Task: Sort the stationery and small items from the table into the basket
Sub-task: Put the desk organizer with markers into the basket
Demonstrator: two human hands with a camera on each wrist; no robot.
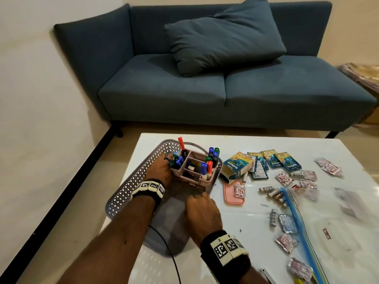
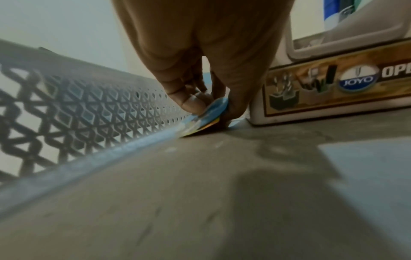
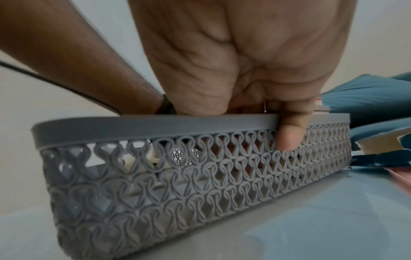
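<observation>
A grey lattice basket (image 1: 131, 181) stands on the left of the white table (image 1: 266, 253). Inside it is a pinkish pen organiser (image 1: 190, 177) holding several markers. My left hand (image 1: 162, 171) reaches down into the basket, left of the organiser (image 2: 333, 79). In the left wrist view that hand (image 2: 213, 105) pinches a flat blue and yellow packet (image 2: 209, 117) against the basket floor beside the wall (image 2: 89, 109). My right hand (image 1: 202, 203) grips the basket's right rim (image 3: 155, 126). Its thumb (image 3: 289, 137) lies over the outer wall and its fingers are hidden inside.
To the right of the basket lie a blue and orange box (image 1: 239, 168), blue sachets (image 1: 287, 162), a pink tray (image 1: 234, 192), batteries (image 1: 276, 194), several foil sachets (image 1: 286, 240) and a zip bag (image 1: 303, 222). A blue sofa (image 1: 225, 89) stands behind the table.
</observation>
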